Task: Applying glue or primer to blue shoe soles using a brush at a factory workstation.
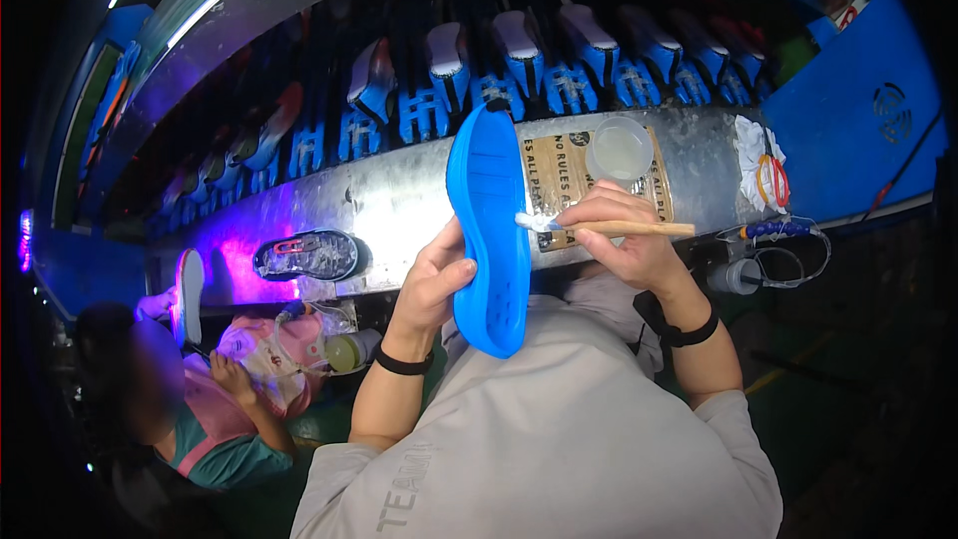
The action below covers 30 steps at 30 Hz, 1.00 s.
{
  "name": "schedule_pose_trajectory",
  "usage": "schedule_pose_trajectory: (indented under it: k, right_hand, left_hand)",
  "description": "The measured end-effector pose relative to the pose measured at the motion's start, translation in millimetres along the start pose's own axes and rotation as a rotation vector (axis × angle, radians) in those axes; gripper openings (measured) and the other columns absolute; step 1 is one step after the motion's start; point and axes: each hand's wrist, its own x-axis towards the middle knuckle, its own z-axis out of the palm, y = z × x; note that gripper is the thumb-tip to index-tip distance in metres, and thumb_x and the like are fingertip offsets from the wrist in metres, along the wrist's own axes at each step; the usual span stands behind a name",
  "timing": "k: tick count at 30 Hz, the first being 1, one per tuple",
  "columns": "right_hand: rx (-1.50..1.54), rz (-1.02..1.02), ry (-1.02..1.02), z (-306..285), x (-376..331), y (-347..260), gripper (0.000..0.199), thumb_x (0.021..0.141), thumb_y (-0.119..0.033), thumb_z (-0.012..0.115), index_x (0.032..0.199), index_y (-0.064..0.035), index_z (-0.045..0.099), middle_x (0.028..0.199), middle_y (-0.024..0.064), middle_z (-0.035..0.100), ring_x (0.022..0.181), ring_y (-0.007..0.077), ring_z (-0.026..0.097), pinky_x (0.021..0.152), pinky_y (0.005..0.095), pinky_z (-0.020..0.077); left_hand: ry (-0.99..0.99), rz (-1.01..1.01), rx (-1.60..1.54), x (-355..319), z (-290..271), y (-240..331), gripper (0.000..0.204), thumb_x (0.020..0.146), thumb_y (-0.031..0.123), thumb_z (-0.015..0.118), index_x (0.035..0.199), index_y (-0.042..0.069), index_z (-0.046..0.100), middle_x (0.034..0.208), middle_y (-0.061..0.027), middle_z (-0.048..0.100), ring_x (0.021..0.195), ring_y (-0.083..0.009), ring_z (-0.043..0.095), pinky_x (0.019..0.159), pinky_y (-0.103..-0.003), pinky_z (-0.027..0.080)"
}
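Blue shoe sole (488,230): held upright before the metal bench (399,195), left hand (431,284) clasped round its edge. Right hand (624,235) closed on wooden brush (609,228), bristles touching the sole's mid-section. Coating apparently partway; lower portion likely remains. Plastic cup (620,150) just behind.

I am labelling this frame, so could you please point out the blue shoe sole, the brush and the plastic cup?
blue shoe sole (487,230): head view, middle of its ridged inner face.
brush (639,229): head view, on the wooden handle past the right hand.
plastic cup (620,150): head view, on its translucent inside, standing on the metal ledge.
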Motion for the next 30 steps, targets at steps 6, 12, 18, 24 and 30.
schedule_pose_trajectory:
  k: [6, 12, 18, 24, 30]
  right_hand:
    - [-0.024, -0.057, -0.038, 4, 0, -11, 0.013, 0.083, -0.009, 0.066, 0.093, -0.0030, 0.071, 0.081, 0.0080, 0.067, 0.075, 0.0235, 0.059, 0.074, 0.0355, 0.0441]
    - [-0.007, -0.043, -0.071, 7, -4, -19, 0.013, 0.083, -0.010, 0.066, 0.093, -0.0033, 0.071, 0.081, 0.0075, 0.068, 0.073, 0.0219, 0.059, 0.070, 0.0348, 0.0409]
    - [0.095, -0.030, -0.048, 14, -7, -20, 0.014, 0.083, -0.009, 0.065, 0.093, -0.0020, 0.071, 0.081, 0.0085, 0.068, 0.070, 0.0219, 0.059, 0.072, 0.0338, 0.0434]
    - [0.420, 0.118, 0.005, 13, -11, -25, 0.018, 0.082, -0.007, 0.064, 0.096, 0.0019, 0.071, 0.081, 0.0092, 0.068, 0.074, 0.0197, 0.059, 0.070, 0.0327, 0.0452]
    - [0.451, 0.022, 0.503, -8, -30, 15, 0.027, 0.094, -0.014, 0.054, 0.111, 0.0043, 0.063, 0.110, 0.0123, 0.058, 0.083, 0.0133, 0.054, 0.074, 0.0262, 0.0437]
  left_hand:
    - [0.009, 0.051, 0.021, 0, 0, 5, 0.078, 0.092, 0.021, 0.067, 0.153, -0.004, 0.026, 0.145, -0.0158, 0.048, 0.127, -0.0225, 0.054, 0.106, -0.035, 0.044]
    - [0.023, 0.060, 0.001, -3, -1, 10, 0.075, 0.093, 0.022, 0.064, 0.153, -0.003, 0.026, 0.143, -0.0164, 0.050, 0.127, -0.0242, 0.054, 0.105, -0.037, 0.045]
    - [0.058, 0.074, -0.041, -4, -3, 9, 0.073, 0.093, 0.020, 0.062, 0.153, -0.001, 0.027, 0.141, -0.0167, 0.051, 0.124, -0.0251, 0.056, 0.103, -0.038, 0.048]
    - [0.066, 0.046, -0.208, -3, -20, 6, 0.069, 0.096, 0.025, 0.056, 0.153, -0.001, 0.027, 0.140, -0.0190, 0.051, 0.121, -0.0281, 0.059, 0.101, -0.039, 0.051]
    - [-0.125, 0.041, -0.794, -7, -17, 16, 0.071, 0.099, 0.033, 0.052, 0.152, -0.005, 0.023, 0.137, -0.0294, 0.047, 0.120, -0.0374, 0.057, 0.093, -0.046, 0.056]
